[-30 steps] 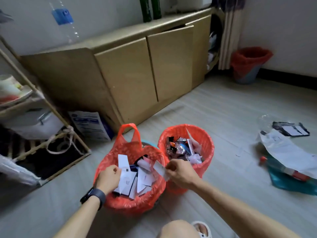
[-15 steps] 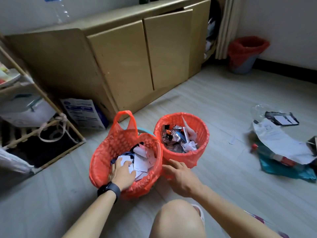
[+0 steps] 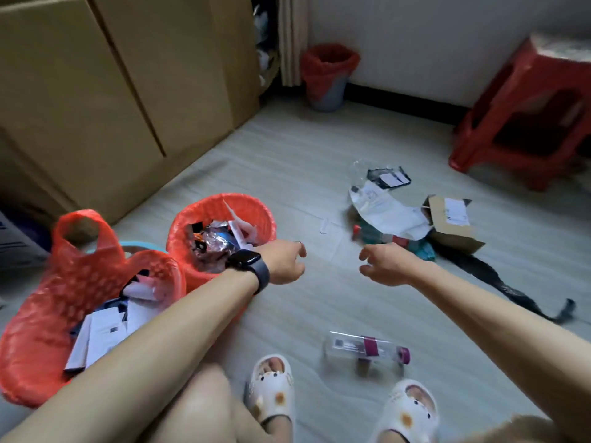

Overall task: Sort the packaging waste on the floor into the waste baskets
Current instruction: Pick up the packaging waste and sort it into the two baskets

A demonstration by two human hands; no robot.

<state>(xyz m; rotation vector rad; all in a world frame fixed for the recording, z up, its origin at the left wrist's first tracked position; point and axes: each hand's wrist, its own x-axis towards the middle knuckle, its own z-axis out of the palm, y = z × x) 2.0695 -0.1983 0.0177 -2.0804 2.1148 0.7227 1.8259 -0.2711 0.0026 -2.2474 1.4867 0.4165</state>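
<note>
Grips empty: left hand [image 3: 283, 262] and right hand [image 3: 388, 265], fingers loosely curled.
Both stretch toward the torn mailer pile [image 3: 385, 210], probably for the next piece.

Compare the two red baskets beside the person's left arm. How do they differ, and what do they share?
The near basket holds flat white paper and card; the far basket holds crinkled shiny wrappers. The near basket's bag has a handle loop standing up; the far basket shows none. Both are lined with red plastic bags and stand side by side on the floor.
</note>
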